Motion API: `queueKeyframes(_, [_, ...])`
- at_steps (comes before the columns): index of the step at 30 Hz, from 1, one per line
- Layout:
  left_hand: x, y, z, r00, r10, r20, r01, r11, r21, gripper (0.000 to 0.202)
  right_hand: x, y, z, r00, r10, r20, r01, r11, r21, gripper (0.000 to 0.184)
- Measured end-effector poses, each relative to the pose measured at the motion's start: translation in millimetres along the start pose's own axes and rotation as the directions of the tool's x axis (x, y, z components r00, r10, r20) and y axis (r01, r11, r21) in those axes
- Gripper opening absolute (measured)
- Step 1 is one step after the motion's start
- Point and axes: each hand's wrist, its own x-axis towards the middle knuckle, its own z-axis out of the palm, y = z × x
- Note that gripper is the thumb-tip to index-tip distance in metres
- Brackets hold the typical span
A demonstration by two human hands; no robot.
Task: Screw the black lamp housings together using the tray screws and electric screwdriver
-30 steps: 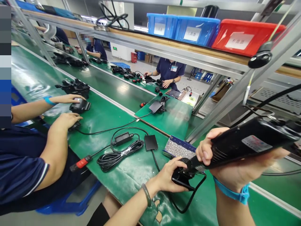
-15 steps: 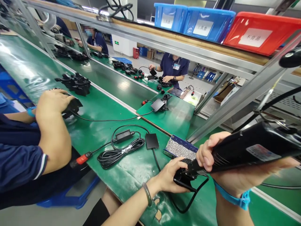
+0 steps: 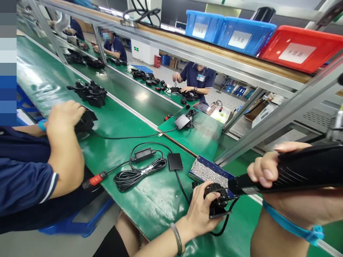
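My left hand [image 3: 199,210] is closed around a black part with ribs and a bracket-like plate [image 3: 218,200], holding it just above the green bench. A black cable [image 3: 182,187] runs from this part to a small flat black box [image 3: 175,162]. In my right hand [image 3: 264,169] is a black electric screwdriver [image 3: 308,166], lying nearly level with its nose pointing left. The nose is beside the part's upper right side; whether it touches cannot be made out. Small metal screws [image 3: 209,172] fill a blue tray [image 3: 214,165] right behind the part.
A coiled black cable [image 3: 139,175] with an inline box and red connector [image 3: 96,179] lies on the bench [image 3: 150,210]. At left, a co-worker's arm [image 3: 66,153] reaches to a black part. Blue bins [image 3: 245,32] and a red bin [image 3: 302,48] sit on the overhead shelf.
The screwdriver has swung right and levelled out, its nose moving off the middle of the part. My left hand has shifted slightly right and turned the part, so its ribbed side shows more.
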Motion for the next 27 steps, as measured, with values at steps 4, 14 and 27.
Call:
queueKeyframes(4, [-3, 15, 8.0, 0.997, -0.034, -0.065, 0.041, 0.992, 0.119, 0.057, 11, 18, 10, 0.988, -0.126, 0.092, 0.134, 0.987, -0.089, 0.086])
queueKeyframes(14, [2, 25, 7.4, 0.993, -0.042, -0.107, 0.06, 0.984, 0.168, 0.048, 17, 31, 2, 0.976, -0.052, 0.21, 0.069, 0.995, -0.072, 0.086])
queueKeyframes(27, [4, 28, 7.3, 0.993, -0.041, -0.113, 0.061, 0.982, 0.181, 0.047, 13, 30, 20, 0.978, -0.002, 0.209, 0.004, 1.0, -0.009, 0.069])
